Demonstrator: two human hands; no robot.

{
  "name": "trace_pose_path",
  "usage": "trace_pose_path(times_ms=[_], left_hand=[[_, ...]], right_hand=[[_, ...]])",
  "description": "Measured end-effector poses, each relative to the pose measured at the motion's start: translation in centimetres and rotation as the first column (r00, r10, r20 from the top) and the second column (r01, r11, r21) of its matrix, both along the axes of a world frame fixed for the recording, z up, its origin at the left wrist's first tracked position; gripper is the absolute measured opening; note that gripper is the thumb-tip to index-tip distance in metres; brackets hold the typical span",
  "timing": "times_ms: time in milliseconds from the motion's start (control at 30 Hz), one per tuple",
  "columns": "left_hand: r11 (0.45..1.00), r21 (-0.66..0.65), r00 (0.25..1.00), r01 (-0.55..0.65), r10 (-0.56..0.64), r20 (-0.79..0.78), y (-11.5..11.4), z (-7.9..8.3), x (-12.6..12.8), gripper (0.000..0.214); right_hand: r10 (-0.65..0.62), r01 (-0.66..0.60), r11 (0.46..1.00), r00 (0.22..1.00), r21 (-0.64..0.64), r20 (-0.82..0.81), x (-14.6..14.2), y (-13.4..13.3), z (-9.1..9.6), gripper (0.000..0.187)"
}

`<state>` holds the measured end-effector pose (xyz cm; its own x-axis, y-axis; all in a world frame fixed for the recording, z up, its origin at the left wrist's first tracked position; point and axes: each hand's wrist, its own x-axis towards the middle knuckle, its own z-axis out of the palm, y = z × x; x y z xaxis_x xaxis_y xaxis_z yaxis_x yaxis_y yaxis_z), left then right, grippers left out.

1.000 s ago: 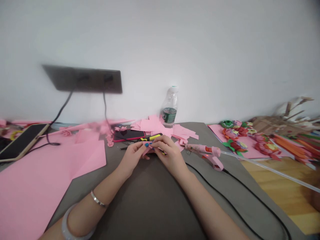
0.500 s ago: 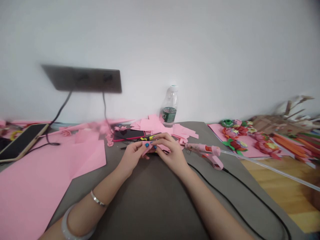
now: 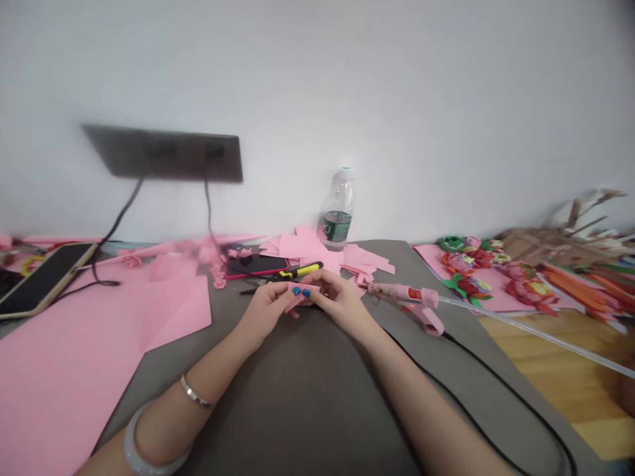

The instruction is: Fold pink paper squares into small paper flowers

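Note:
My left hand (image 3: 268,309) and my right hand (image 3: 337,299) meet over the grey mat, both closed on one small piece of pink paper (image 3: 296,301). My two thumbs, with blue nails, lie side by side on its near face; most fingers are behind it. Just beyond my hands lie a yellow-and-black utility knife (image 3: 303,270) and dark scissors (image 3: 248,291), partly hidden. To the right of my right hand rests a pink hot glue gun (image 3: 411,299) with a clear glue stick in its back.
Cut pink paper pieces (image 3: 292,246) lie around a plastic bottle (image 3: 337,215). A red-edged phone (image 3: 256,266) is near them. Large pink sheets (image 3: 74,370) and a second phone (image 3: 42,281) cover the left. Paper flowers (image 3: 469,264) sit at right. A black cord (image 3: 501,363) crosses the mat.
My right hand's fingers have drawn down and curled in, and my thumbs now lie level on the pink paper. More of the utility knife shows.

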<state>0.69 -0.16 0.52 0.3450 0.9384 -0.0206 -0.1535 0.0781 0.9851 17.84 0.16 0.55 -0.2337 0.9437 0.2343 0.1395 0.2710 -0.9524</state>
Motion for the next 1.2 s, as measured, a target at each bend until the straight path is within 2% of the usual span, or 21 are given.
trace_pose_path(times_ms=[100,300,500,700,867,1067,1200], left_hand=[[1.0,0.001,1.0,0.011,-0.011,0.011,0.04,-0.09,-0.02,0.033],[0.998,0.047,0.998,0.049,-0.047,-0.036,0.07,-0.07,-0.12,0.032],[0.999,0.048,0.999,0.015,-0.013,-0.049,-0.08,0.05,-0.13,0.033],[0.996,0.079,0.995,0.037,-0.03,-0.091,-0.14,-0.17,-0.11,0.034],[0.992,0.11,0.99,0.058,-0.043,-0.134,-0.1,-0.44,-0.22,0.031],[0.994,0.093,0.995,0.05,-0.043,-0.085,-0.18,-0.09,-0.05,0.032],[0.998,0.048,0.999,0.029,-0.028,-0.026,-0.26,0.04,0.13,0.035]], right_hand=[[0.024,-0.024,1.0,1.0,-0.011,-0.01,0.1,-0.03,0.17,0.025],[-0.008,0.007,0.999,1.0,0.046,0.027,-0.01,-0.1,0.39,0.021],[0.044,-0.043,0.999,0.998,0.024,-0.04,-0.05,-0.18,0.4,0.022],[-0.027,0.028,0.999,0.999,0.029,-0.043,0.01,-0.05,0.24,0.016],[-0.018,0.017,1.0,0.999,-0.023,-0.037,-0.08,-0.41,0.52,0.016],[-0.102,0.101,0.995,0.991,-0.012,-0.081,-0.36,-0.44,0.42,0.021],[-0.044,0.037,0.998,0.989,-0.055,-0.142,-0.45,-0.28,0.44,0.028]])
